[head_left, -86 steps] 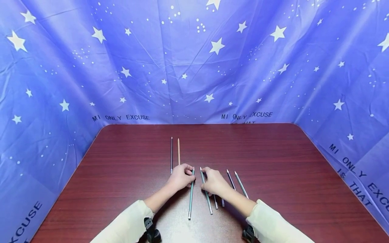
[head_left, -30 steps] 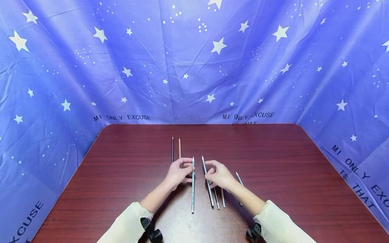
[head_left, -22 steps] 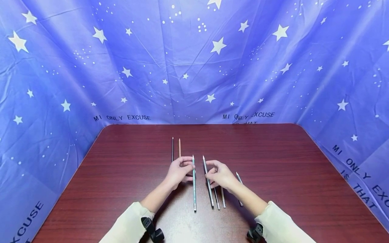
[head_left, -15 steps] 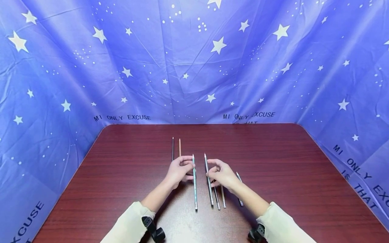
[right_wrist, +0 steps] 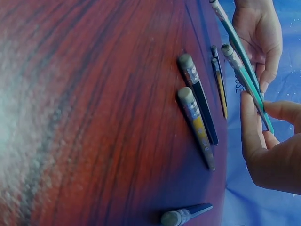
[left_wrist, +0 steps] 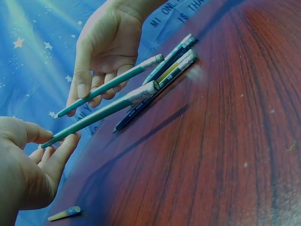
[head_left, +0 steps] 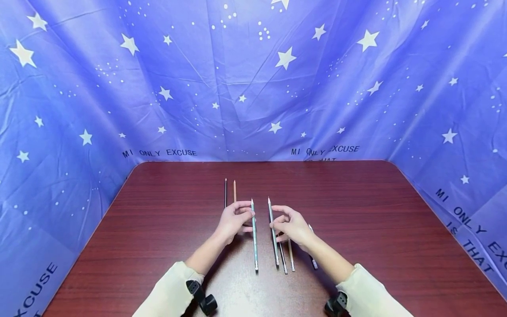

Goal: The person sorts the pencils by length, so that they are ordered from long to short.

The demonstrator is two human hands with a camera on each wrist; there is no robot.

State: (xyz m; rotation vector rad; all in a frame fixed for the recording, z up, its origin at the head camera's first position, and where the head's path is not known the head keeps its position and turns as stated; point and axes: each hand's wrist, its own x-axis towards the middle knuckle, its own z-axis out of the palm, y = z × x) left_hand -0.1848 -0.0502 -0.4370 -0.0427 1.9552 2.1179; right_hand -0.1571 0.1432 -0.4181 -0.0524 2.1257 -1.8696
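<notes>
My left hand (head_left: 233, 221) pinches a green pencil (head_left: 255, 240) between thumb and fingers, nearer its sharpened end. Across a narrow gap, my right hand (head_left: 292, 226) pinches a second green pencil (head_left: 273, 233) the same way. Both tips point away from me and the eraser ends towards me. The left wrist view shows the left hand's pencil (left_wrist: 106, 112) raised, its shadow on the table apart from it. Below the right hand, a black pencil (right_wrist: 203, 101) and a yellow pencil (right_wrist: 200, 132) lie side by side on the table, partly hidden in the head view.
Beyond the left hand lie a black pencil (head_left: 225, 193) and a wood-coloured pencil (head_left: 235, 190), lower parts hidden. A dark pencil's eraser end (head_left: 314, 264) shows beside the right forearm. The dark red table (head_left: 158, 229) meets a blue star-printed curtain (head_left: 253, 79) behind.
Both hands have moved up and away from me with their pencils. The left pencil's eraser end has swung right and the right pencil's tip has shifted right.
</notes>
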